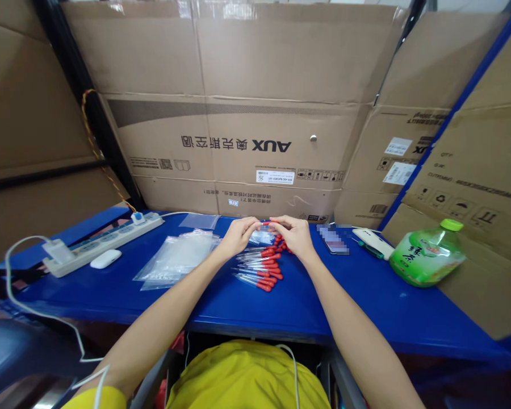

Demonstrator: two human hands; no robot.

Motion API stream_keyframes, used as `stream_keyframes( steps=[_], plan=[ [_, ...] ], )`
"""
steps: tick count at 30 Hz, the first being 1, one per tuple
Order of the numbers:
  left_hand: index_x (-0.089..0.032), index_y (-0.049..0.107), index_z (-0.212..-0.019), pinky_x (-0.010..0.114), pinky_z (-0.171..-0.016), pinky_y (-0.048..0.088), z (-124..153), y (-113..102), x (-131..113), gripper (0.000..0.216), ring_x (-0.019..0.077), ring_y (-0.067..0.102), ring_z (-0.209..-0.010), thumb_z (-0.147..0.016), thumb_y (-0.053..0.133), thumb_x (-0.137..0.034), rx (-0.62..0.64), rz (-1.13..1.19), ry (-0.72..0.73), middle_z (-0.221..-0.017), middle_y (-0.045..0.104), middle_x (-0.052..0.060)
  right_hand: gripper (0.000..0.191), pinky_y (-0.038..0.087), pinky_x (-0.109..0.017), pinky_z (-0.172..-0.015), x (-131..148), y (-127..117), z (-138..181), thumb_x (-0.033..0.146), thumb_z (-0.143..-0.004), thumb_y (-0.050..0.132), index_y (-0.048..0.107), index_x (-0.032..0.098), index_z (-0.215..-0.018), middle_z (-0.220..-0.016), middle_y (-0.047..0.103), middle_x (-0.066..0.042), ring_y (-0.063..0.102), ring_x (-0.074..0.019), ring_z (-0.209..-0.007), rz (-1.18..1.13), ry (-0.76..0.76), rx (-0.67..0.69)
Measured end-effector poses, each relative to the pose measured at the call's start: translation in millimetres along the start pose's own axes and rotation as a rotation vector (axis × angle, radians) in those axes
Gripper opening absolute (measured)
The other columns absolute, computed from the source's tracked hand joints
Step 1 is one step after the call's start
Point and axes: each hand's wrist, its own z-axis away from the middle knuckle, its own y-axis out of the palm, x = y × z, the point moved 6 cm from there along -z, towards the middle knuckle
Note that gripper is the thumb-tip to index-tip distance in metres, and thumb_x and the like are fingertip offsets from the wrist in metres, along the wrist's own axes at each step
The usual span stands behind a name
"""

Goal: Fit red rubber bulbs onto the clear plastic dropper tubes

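My left hand [239, 236] and my right hand [296, 234] meet over the back of the blue table, each with thumb and fingers pinched together. Between the fingertips shows a small red part of a dropper [265, 223]; the rest of it is mostly hidden. Below and between the hands lies a pile of clear droppers with red bulbs [262, 267], their tips to the left and bulbs to the right. More droppers are partly covered by my right hand. A stack of clear plastic bags [174, 258] lies left of my left forearm.
A white power strip [111, 241] with plugs and a white earbud case [105, 259] are at the left. A phone [333, 238], a white tool with a green part [373, 244] and a green drink bottle [428, 255] lie at the right. Cardboard panels [247, 68] wall the back and sides.
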Motion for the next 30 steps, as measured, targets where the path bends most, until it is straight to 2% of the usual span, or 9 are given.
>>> stream_keyframes(
  steps=[5,13,16,21,25,30],
  plan=[
    [-0.016,0.060,-0.082,0.025,-0.071,0.039,2,7,2,0.041,0.0138,0.051,-0.066,-0.107,0.038,-0.041,-0.031,0.032,-0.085,-0.070,0.059,-0.001,0.027,0.069,-0.043,-0.080,-2,0,2,0.043,-0.079,0.079,0.081,0.021,-0.095,-0.089,0.082,-0.006,0.081,-0.0291,-0.081,0.012,-0.032,-0.107],
    [-0.019,0.060,-0.083,0.026,-0.071,0.037,5,14,6,0.044,0.0157,0.054,-0.068,-0.107,0.035,-0.046,-0.042,-0.037,-0.128,-0.072,0.061,0.000,0.030,0.068,-0.045,-0.084,-3,2,6,0.047,-0.079,0.079,0.081,0.020,-0.093,-0.085,0.082,-0.006,0.080,-0.0294,-0.080,0.036,-0.043,-0.213],
    [-0.020,0.062,-0.086,0.027,-0.071,0.037,6,12,7,0.045,0.0165,0.055,-0.068,-0.108,0.033,-0.047,-0.004,-0.066,-0.094,-0.074,0.063,0.000,0.035,0.068,-0.046,-0.084,-8,1,4,0.050,-0.075,0.083,0.080,0.020,-0.093,-0.088,0.082,-0.007,0.080,-0.0302,-0.082,-0.026,0.034,-0.153],
    [-0.020,0.065,-0.091,0.030,-0.077,0.037,6,7,10,0.045,0.0184,0.058,-0.072,-0.108,0.034,-0.048,0.076,-0.168,0.015,-0.080,0.069,0.002,0.046,0.067,-0.044,-0.081,-12,0,0,0.053,-0.066,0.089,0.077,0.019,-0.094,-0.085,0.082,-0.009,0.080,-0.0307,-0.084,-0.118,0.199,0.070],
    [-0.020,0.068,-0.101,0.032,-0.082,0.037,7,1,6,0.040,0.0189,0.063,-0.083,-0.109,0.038,-0.045,0.086,-0.217,0.069,-0.095,0.073,0.005,0.044,0.066,-0.040,-0.079,-7,1,0,0.049,-0.067,0.089,0.076,0.020,-0.097,-0.088,0.082,-0.007,0.080,-0.0285,-0.087,-0.126,0.187,0.175],
    [-0.019,0.066,-0.103,0.032,-0.080,0.036,7,-1,-5,0.037,0.0194,0.063,-0.087,-0.109,0.038,-0.042,0.078,-0.346,0.106,-0.095,0.070,0.006,0.039,0.065,-0.037,-0.077,-7,3,1,0.045,-0.070,0.087,0.074,0.019,-0.096,-0.086,0.081,-0.006,0.079,-0.0250,-0.081,-0.039,0.121,0.171]
  ],
)
